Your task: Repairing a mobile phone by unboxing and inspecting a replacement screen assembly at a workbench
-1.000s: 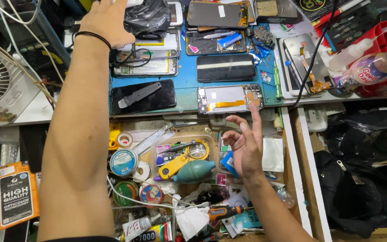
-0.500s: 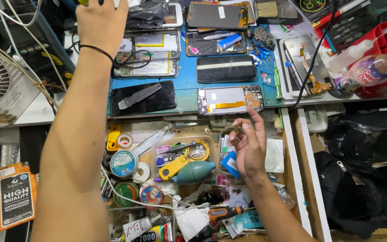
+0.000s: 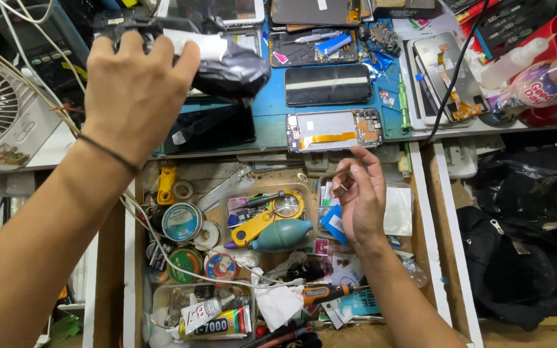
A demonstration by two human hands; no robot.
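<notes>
A crinkled glossy black plastic bag [image 3: 230,67] sits by a smooth dark glass phone screen [image 3: 328,84], a matt blue work mat [image 3: 271,103] and a raw wooden drawer [image 3: 430,258].

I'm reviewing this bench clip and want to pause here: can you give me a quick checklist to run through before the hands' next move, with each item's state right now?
1. Left hand has a firm grasp of the crumpled black plastic bag: ok; the fingers wrap its upper edge.
2. What the bag contains: cannot tell; it is opaque.
3. Right hand is free: cannot tell; the fingers are curled together, and may pinch something tiny.
4. Opened phone with its orange ribbon cable lies flat on the blue work mat: ok.
5. White cables are clear of the left forearm: not ok; they run beside and under it.
</notes>
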